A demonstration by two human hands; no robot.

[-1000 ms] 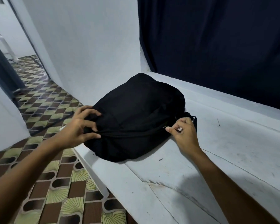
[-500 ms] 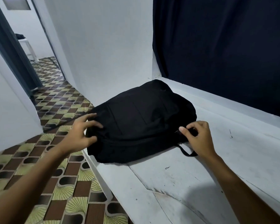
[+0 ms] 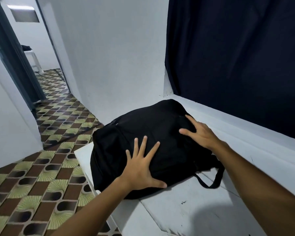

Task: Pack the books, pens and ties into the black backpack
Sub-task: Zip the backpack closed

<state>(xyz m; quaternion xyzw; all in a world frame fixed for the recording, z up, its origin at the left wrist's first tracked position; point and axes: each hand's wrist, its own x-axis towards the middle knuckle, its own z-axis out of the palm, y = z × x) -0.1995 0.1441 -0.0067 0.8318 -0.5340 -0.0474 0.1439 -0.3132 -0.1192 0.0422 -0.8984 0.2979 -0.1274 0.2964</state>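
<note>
White painted boards of the desk [image 3: 186,217] fill the near right, scuffed and marked with a few dark specks. On its near left corner lies the black backpack [image 3: 153,133], flat on its side and zipped closed, one strap loop [image 3: 213,178] trailing onto the desk at its right. Both bare hands rest on top of it with released grips: the left hand [image 3: 141,167] is spread flat, fingers straight and splayed on the near part of the bag, while the right hand [image 3: 200,135] lies with straight fingers on the bag's far right side. Brown and green patterned floor tiles [image 3: 41,176] run along the left. Behind the bag stand a white wall [image 3: 112,57] and, on the far right, a dark navy curtain [image 3: 237,57].
</note>
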